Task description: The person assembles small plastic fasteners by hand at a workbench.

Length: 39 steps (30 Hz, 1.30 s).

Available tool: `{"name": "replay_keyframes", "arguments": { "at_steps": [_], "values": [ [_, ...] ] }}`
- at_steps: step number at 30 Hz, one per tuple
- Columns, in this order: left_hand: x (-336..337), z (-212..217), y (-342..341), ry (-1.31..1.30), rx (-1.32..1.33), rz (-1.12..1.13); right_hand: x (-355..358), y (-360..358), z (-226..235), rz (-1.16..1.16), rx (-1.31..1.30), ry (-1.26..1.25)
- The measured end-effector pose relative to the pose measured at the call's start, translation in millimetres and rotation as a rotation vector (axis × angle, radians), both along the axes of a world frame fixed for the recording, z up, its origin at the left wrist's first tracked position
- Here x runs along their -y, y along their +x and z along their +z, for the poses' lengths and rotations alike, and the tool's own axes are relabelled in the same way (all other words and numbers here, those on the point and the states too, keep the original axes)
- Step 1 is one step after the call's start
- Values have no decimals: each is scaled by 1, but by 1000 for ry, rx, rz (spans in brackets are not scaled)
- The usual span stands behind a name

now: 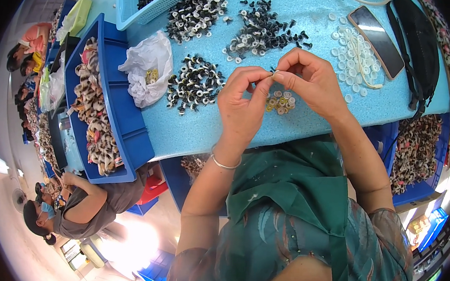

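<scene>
My left hand [243, 100] and my right hand [312, 84] meet over the blue table, fingertips pinched together. Between them is a small black peg [273, 69], mostly covered by the fingers; a pale bit shows beside it, too small to make out. Just below the hands lies a little cluster of white and yellowish rings [281, 102]. To the left is a pile of black pegs with white and yellowish rings [195, 84]. Beyond the hands spreads a pile of black pegs [263, 27], some white rings among them.
Clear round discs [355, 61] lie at right with a phone [376, 41] and a black bag [414, 50]. At left are a crumpled white plastic bag [149, 66] and a blue crate [125, 101] of spotted plush pieces. A light-blue basket [127, 6] holds black parts. Other people sit farther left.
</scene>
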<state>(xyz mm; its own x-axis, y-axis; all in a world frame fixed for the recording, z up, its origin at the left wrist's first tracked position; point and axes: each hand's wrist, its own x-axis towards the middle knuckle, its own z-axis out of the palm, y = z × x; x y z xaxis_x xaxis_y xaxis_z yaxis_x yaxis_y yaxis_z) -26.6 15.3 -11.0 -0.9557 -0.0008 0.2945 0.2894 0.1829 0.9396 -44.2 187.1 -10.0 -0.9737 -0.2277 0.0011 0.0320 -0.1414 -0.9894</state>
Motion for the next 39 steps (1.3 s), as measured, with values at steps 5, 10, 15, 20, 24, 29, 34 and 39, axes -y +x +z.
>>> {"name": "replay_keyframes", "arguments": {
  "at_steps": [5,10,15,20,24,29,34,39],
  "values": [
    [20,0,-3,33,39,92,-12,-10,9,-180,-373,504],
    [42,15,4,-163,-15,118,-45,-27,-5,-261,-676,1102],
    [58,9,8,-444,-184,111,-44,-24,3,-222,-632,1010],
    [55,19,14,-951,-298,1,-29,-7,19,-63,-433,652],
    [36,20,7,-892,-327,-2,-21,2,13,1,-391,530],
    [10,6,-8,-833,-295,-64,-19,10,12,-12,-356,463],
    [10,10,-13,-813,-173,-118,-18,17,10,-3,-295,425],
    [8,7,-6,-733,-207,-85,-10,21,7,-3,-256,340]
  ]
}}
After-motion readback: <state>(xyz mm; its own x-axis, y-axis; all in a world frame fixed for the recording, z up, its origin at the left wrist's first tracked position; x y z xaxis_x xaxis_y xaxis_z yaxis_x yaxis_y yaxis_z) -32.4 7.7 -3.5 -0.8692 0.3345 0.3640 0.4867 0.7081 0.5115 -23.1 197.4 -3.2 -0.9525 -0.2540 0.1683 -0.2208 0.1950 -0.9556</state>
